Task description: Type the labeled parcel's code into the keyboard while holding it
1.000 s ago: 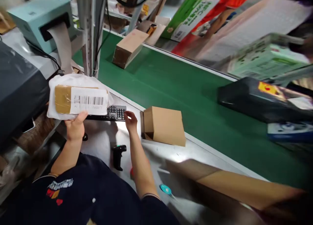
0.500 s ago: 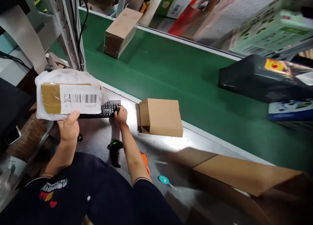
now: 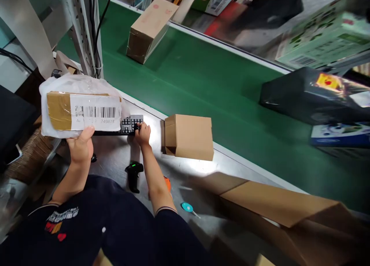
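My left hand [image 3: 80,147] grips the bagged parcel [image 3: 79,110] by its lower edge, thumb on its face, raised above the table [image 3: 199,173] beside the green belt [image 3: 219,92]; its long axis runs left to right, barcode label [image 3: 95,117] facing me, digits 749873 legible; my right hand [image 3: 142,133] holds nothing, fingers resting on the keyboard [image 3: 130,124].

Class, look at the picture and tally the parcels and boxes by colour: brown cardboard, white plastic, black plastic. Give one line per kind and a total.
Brown cardboard boxes: 2, the taped brown cardboard box on the green belt and the small open brown cardboard box by the keyboard
White plastic-wrapped parcel with a barcode label: 1, held up by the left hand
Black plastic-wrapped parcel: 1
Total: 4
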`<state>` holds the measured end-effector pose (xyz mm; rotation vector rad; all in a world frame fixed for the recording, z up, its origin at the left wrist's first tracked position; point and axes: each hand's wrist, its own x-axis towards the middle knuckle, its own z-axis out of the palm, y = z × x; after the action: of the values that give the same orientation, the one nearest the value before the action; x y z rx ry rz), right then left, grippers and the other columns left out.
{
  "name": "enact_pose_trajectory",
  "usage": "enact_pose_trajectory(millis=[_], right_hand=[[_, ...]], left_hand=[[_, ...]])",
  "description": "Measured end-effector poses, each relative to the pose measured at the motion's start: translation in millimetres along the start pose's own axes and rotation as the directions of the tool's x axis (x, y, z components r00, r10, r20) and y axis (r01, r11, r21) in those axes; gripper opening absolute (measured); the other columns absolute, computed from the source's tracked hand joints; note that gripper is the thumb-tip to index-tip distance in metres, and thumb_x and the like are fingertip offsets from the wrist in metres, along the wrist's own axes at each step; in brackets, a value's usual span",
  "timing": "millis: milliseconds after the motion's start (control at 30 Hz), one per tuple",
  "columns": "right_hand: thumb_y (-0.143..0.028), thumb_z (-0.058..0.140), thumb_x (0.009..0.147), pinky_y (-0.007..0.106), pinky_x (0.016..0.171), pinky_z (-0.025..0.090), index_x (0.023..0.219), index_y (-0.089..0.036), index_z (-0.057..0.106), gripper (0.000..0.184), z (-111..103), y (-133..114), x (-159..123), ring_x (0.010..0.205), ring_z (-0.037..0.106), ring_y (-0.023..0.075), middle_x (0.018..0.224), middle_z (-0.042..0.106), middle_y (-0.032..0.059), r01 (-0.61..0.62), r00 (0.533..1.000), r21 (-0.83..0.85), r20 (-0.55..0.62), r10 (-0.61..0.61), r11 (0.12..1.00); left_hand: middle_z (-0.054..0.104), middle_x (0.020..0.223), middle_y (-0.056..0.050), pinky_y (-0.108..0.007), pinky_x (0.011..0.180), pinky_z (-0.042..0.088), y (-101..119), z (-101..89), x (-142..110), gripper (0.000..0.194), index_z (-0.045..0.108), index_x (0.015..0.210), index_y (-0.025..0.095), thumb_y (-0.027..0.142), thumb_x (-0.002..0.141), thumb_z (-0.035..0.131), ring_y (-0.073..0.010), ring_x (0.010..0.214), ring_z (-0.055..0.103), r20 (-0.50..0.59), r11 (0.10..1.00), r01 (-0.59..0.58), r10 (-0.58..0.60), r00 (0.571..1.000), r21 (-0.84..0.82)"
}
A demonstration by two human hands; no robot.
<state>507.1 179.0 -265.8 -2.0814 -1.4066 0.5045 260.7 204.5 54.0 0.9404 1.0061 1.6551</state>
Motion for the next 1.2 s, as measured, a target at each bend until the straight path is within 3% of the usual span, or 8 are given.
enact_pose_trajectory(millis=[367, 633, 733, 867, 967, 1033, 1100, 1200], right_hand=[[-0.015, 0.05, 0.082, 0.056, 0.13, 0.034, 0.125, -0.015, 0.065, 0.046, 15, -16, 10, 0.143, 0.052, 0.0337, 0.135, 0.072, 0.0196, 0.047, 0.998, 0.001, 0.039, -0.047, 0.999], [-0.016, 0.046, 0.083, 0.061, 0.125, 0.039, 0.119, -0.017, 0.065, 0.041, -3, 8, -21, 0.134, 0.057, 0.0349, 0.134, 0.071, 0.0206, -0.081, 0.996, 0.007, -0.038, 0.081, 0.997], [-0.014, 0.046, 0.083, 0.063, 0.128, 0.034, 0.118, -0.018, 0.065, 0.04, -4, 3, -23, 0.137, 0.057, 0.0344, 0.131, 0.072, 0.0201, -0.076, 0.996, 0.008, -0.036, 0.076, 0.997], [-0.014, 0.049, 0.086, 0.061, 0.133, 0.029, 0.125, -0.018, 0.066, 0.043, 7, -32, -18, 0.148, 0.051, 0.0327, 0.136, 0.072, 0.0173, 0.032, 0.999, 0.033, -0.016, -0.031, 0.999], [-0.014, 0.052, 0.089, 0.056, 0.137, 0.022, 0.137, -0.019, 0.063, 0.05, 23, -71, -16, 0.154, 0.047, 0.0286, 0.142, 0.071, 0.014, 0.154, 0.981, 0.083, 0.107, -0.162, 0.985], [-0.012, 0.052, 0.089, 0.056, 0.139, 0.019, 0.139, -0.016, 0.062, 0.05, 31, -93, -12, 0.157, 0.044, 0.0286, 0.145, 0.069, 0.0166, 0.14, 0.968, 0.096, 0.194, -0.157, 0.985], [-0.01, 0.051, 0.088, 0.059, 0.138, 0.021, 0.133, -0.014, 0.065, 0.047, 29, -110, -7, 0.156, 0.047, 0.0311, 0.142, 0.071, 0.02, 0.096, 0.97, 0.082, 0.218, -0.112, 0.992], [-0.011, 0.051, 0.084, 0.068, 0.134, 0.029, 0.124, -0.018, 0.069, 0.044, 7, -129, -7, 0.149, 0.056, 0.0361, 0.131, 0.077, 0.019, 0.114, 0.983, 0.054, 0.142, -0.12, 0.992]], left_hand=[[0.068, 0.157, -0.005, -0.054, 0.141, 0.028, 5, -2.7, -5, 0.078, 0.069, 0.133, 0.033, 0.048, 0.062, 0.098, -0.0323, 0.163, 0.043, 0.033, 0.999, -0.053, 0.052, 0.998, 0.008], [0.065, 0.16, -0.003, -0.054, 0.141, 0.029, 12, -6.8, -5, 0.073, 0.069, 0.133, 0.033, 0.042, 0.065, 0.094, -0.0309, 0.164, 0.041, 0.0, 0.999, -0.046, 0.046, 0.999, 0.024], [0.064, 0.162, -0.004, -0.053, 0.141, 0.03, 12, -3.6, -8, 0.077, 0.068, 0.134, 0.031, 0.04, 0.063, 0.095, -0.0319, 0.165, 0.039, 0.008, 0.999, -0.038, 0.038, 0.999, -0.012], [0.067, 0.157, -0.004, -0.054, 0.141, 0.03, 17, -0.4, -8, 0.077, 0.069, 0.132, 0.028, 0.035, 0.061, 0.096, -0.0327, 0.164, 0.042, -0.04, 0.995, -0.08, 0.078, 0.996, -0.062], [0.07, 0.154, -0.004, -0.054, 0.14, 0.032, 23, -0.5, -7, 0.072, 0.071, 0.129, 0.029, 0.034, 0.061, 0.094, -0.033, 0.162, 0.045, -0.075, 0.991, -0.119, 0.114, 0.991, -0.064], [0.071, 0.153, -0.003, -0.054, 0.139, 0.033, 27, -2.6, -6, 0.067, 0.071, 0.128, 0.029, 0.034, 0.064, 0.092, -0.0323, 0.161, 0.046, -0.068, 0.992, -0.124, 0.121, 0.99, -0.04], [0.072, 0.152, -0.003, -0.053, 0.139, 0.033, 31, -7.4, -5, 0.066, 0.072, 0.128, 0.031, 0.033, 0.065, 0.091, -0.0312, 0.16, 0.048, -0.07, 0.99, -0.136, 0.134, 0.989, -0.024], [0.076, 0.146, -0.003, -0.055, 0.138, 0.035, 35, -19.9, -6, 0.066, 0.073, 0.127, 0.033, 0.033, 0.064, 0.092, -0.0304, 0.157, 0.051, -0.141, 0.986, -0.165, 0.162, 0.977, -0.013]])
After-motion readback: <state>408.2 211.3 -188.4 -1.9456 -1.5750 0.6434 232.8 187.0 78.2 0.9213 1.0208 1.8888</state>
